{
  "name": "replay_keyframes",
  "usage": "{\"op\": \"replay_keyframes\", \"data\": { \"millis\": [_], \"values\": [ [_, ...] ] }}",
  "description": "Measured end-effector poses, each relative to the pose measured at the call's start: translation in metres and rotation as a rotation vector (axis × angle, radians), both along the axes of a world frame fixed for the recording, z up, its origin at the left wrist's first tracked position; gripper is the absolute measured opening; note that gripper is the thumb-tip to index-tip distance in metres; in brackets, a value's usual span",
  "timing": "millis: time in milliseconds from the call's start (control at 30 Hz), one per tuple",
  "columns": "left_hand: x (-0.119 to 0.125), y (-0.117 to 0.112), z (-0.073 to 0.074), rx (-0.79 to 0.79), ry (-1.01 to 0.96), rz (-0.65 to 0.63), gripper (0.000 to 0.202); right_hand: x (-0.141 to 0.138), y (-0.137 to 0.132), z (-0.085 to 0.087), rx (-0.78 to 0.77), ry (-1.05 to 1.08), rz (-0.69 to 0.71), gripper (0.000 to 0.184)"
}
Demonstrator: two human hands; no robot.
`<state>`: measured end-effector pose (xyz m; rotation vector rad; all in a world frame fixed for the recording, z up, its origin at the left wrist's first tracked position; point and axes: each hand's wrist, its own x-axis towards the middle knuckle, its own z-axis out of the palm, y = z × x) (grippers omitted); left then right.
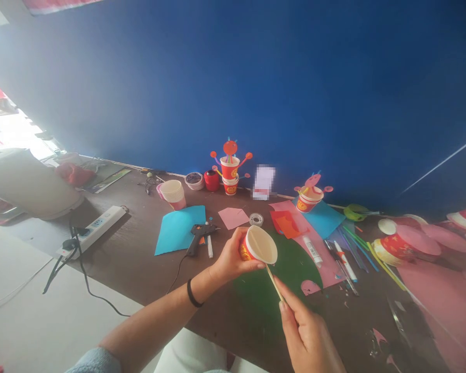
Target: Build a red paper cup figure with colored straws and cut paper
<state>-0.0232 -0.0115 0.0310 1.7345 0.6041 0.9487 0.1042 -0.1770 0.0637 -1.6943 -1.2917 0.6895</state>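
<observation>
Head view: a paper cup (261, 244) is held above the table (140, 274) by the left hand (233, 261), whose fingers are wrapped around its outer wall, with the thumb laid along the lower side near the rim. A pale stick (274, 284) is pinched between the thumb and forefinger of the right hand (305, 326), lower down and to the right of the cup. The stick's long axis is slanted up and leftward from the right fingers, so that its upper end is set at the lower edge of the cup's rim, just beside the left thumb tip; whether the stick and the rim are touching cannot be told. From the right fingers, then, the cup is found up and to the left. The cup's mouth is tilted toward the camera and to the right, so its pale inside is exposed. The outer wall is coloured red and marked with yellow. The stick is seen as thin and straight. A green mat (295, 264) is spread on the table below, and a glue gun (196, 238) is laid to the left of the cup.
</observation>
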Motion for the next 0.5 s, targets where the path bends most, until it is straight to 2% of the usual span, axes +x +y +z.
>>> {"op": "replay_keyframes", "data": {
  "millis": [100,167,267,367,433,500],
  "values": [
    [-0.001,-0.001,0.004,0.061,0.048,0.02,0.077,0.009,0.0,-0.002,-0.059,-0.195,0.095,0.045],
    [-0.002,-0.001,0.01,0.092,0.088,0.024,0.078,0.013,-0.001,-0.003,-0.063,-0.187,0.112,0.045],
    [-0.004,-0.001,0.024,0.12,0.136,-0.026,0.077,0.011,-0.001,-0.005,-0.09,0.081,0.061,0.044],
    [-0.004,-0.004,0.039,0.177,0.195,-0.064,0.065,0.01,-0.002,-0.011,-0.223,0.455,-0.024,0.046],
    [-0.002,-0.009,0.046,0.247,0.265,-0.014,0.069,0.012,-0.001,-0.02,-0.266,0.61,-0.067,0.044],
    [0.001,-0.017,0.05,0.273,0.324,0.061,0.074,0.017,0.0,-0.03,-0.221,0.655,-0.083,0.037]
  ]
}}
